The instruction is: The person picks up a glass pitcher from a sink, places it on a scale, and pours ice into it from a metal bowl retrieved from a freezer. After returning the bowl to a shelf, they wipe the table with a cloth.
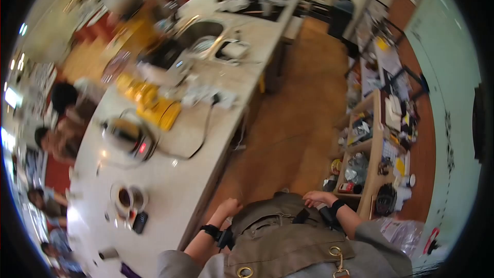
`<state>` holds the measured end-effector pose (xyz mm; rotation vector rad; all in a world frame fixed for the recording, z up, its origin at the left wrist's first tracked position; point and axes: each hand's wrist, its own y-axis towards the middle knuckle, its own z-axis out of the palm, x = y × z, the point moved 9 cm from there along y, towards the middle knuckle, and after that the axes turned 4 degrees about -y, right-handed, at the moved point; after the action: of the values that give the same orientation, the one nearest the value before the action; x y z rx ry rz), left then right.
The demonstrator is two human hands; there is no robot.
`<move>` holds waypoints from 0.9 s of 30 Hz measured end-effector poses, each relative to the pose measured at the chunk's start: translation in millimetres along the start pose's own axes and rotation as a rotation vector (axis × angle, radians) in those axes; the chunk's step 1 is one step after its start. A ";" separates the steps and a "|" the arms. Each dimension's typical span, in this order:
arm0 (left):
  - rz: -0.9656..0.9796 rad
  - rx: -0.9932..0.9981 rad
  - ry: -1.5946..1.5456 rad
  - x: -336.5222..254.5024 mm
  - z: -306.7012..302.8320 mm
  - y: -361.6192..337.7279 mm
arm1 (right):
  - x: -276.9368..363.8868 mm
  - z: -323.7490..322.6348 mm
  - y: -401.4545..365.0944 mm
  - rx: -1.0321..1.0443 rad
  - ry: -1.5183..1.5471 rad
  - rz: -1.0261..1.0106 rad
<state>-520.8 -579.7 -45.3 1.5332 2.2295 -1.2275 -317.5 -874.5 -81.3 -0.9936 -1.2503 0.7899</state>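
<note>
My left hand [230, 207] is beside the counter edge, just left of the brown apron [275, 215]. Its fingers look curled into a fist, and nothing shows in it. On the other side, my right hand [319, 198] rests against or just over the apron, its fingers stretched and slightly apart. Dark straps circle both wrists. On the counter, nearer my left hand, stand a glass coffee vessel [125, 196] with dark liquid and a small black device [139, 222]. An electric kettle [125, 136] on a lit base is farther along.
The white counter [172, 190] runs along my left, with a yellow machine [149, 100], a power strip [208, 96] and a sink [203, 33]. Cluttered shelves [378, 159] line the right. Brown floor [293, 108] lies between. Several people are across the counter.
</note>
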 end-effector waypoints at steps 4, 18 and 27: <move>-0.042 0.050 0.121 31.1 50.3 107.2 | -66.6 -40.3 -38.8 -0.028 0.305 0.067; 0.074 0.266 0.261 -112.4 -42.7 420.4 | -104.3 -171.1 -23.6 0.037 0.593 0.129; 0.296 0.047 0.203 -296.0 -255.8 739.7 | -12.9 -442.9 31.1 0.151 0.659 0.078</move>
<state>310.6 -508.8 -107.5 1.9991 1.9985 -1.0851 117.9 -949.1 -127.5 -1.0656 -0.5800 0.5369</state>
